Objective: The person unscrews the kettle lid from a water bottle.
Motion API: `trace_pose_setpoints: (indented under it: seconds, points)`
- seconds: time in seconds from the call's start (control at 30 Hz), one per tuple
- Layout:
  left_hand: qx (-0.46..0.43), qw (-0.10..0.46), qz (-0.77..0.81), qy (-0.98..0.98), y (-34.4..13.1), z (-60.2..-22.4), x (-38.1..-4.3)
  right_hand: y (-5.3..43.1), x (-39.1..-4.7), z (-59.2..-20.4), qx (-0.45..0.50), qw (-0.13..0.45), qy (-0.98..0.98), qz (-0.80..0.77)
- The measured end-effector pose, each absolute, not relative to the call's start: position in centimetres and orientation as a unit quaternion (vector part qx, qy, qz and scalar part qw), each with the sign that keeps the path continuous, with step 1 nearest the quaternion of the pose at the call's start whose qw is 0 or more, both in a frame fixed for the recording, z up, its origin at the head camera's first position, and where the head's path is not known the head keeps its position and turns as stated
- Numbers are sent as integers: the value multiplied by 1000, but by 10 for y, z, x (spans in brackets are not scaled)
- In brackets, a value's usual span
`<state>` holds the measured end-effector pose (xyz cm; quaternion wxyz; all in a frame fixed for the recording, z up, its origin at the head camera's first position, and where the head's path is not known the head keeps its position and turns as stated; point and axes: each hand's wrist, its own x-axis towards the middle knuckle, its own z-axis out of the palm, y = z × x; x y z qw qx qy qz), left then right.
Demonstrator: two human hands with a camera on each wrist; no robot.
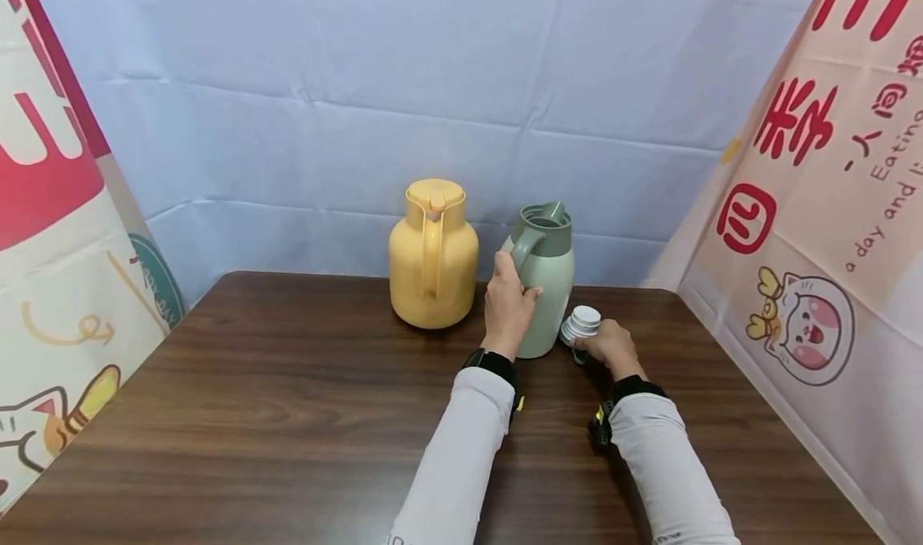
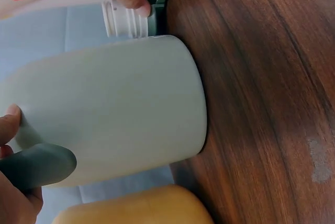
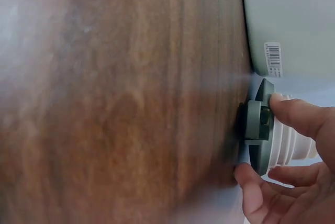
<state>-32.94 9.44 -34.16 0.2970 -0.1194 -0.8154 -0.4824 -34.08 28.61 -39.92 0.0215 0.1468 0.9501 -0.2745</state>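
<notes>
A pale green thermos jug point(image 1: 551, 288) stands on the table with its top uncovered, its dark green handle point(image 2: 44, 165) facing me. My left hand point(image 1: 507, 308) grips that handle, the thumb lying against the body. Just right of the jug, my right hand point(image 1: 613, 346) holds the jug's lid point(image 1: 581, 321) by its rim, thumb on one side and fingers on the other. The lid is upside down, its white threaded plug point(image 3: 287, 143) up and its green cap point(image 3: 260, 124) at the tabletop. Whether the cap touches the wood I cannot tell.
A yellow thermos jug point(image 1: 433, 256), lid on, stands left of the green one near the back edge. The brown wooden table point(image 1: 288, 417) ends at a pale blue cloth backdrop point(image 1: 346, 112). Printed cloths point(image 1: 808, 232) hang at both sides.
</notes>
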Motion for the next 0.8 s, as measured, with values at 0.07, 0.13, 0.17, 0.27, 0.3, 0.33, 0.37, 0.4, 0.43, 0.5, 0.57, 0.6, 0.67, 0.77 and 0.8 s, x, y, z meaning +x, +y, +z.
trace_pose_setpoints:
  seconds: [0.07, 0.13, 0.17, 0.27, 0.3, 0.33, 0.37, 0.4, 0.43, 0.5, 0.57, 0.6, 0.67, 0.77, 0.8]
  points:
    - [-114, 294, -480, -818, 95, -343, -329, 285, -342, -400, 150, 20, 950, -272]
    - [-114, 293, -480, -819, 96, -343, -329, 285, -343, -401, 152, 19, 952, -266]
    - [-114, 293, -481, -818, 96, -343, -329, 285, -344, -401, 152, 19, 952, -264]
    - [-118, 295, -482, -817, 96, -343, -329, 285, -345, -401, 155, 23, 953, -259]
    - [-121, 296, -481, -817, 96, -343, -330, 285, -345, -400, 154, 25, 953, -259]
    - [-122, 296, -479, -817, 96, -343, -330, 285, -345, -400, 154, 27, 953, -259]
    - [-123, 296, -477, -818, 95, -343, -330, 285, -345, -399, 153, 29, 953, -258]
    - [-125, 295, -476, -819, 95, -342, -330, 285, -345, -398, 152, 31, 954, -258]
    - [-126, 294, -475, -820, 95, -342, -330, 284, -345, -398, 152, 31, 954, -257]
    - [-128, 291, -474, -821, 94, -342, -331, 283, -344, -398, 151, 34, 954, -258]
    - [-128, 287, -474, -823, 94, -342, -331, 283, -343, -398, 151, 35, 954, -258]
    - [-128, 285, -472, -824, 94, -342, -331, 283, -343, -398, 149, 35, 954, -257]
    - [-128, 282, -468, -828, 93, -342, -331, 283, -342, -398, 146, 37, 956, -253]
    - [-126, 278, -459, -834, 93, -341, -330, 283, -340, -397, 138, 39, 959, -246]
    - [-126, 277, -457, -836, 93, -341, -330, 283, -339, -397, 136, 39, 960, -243]
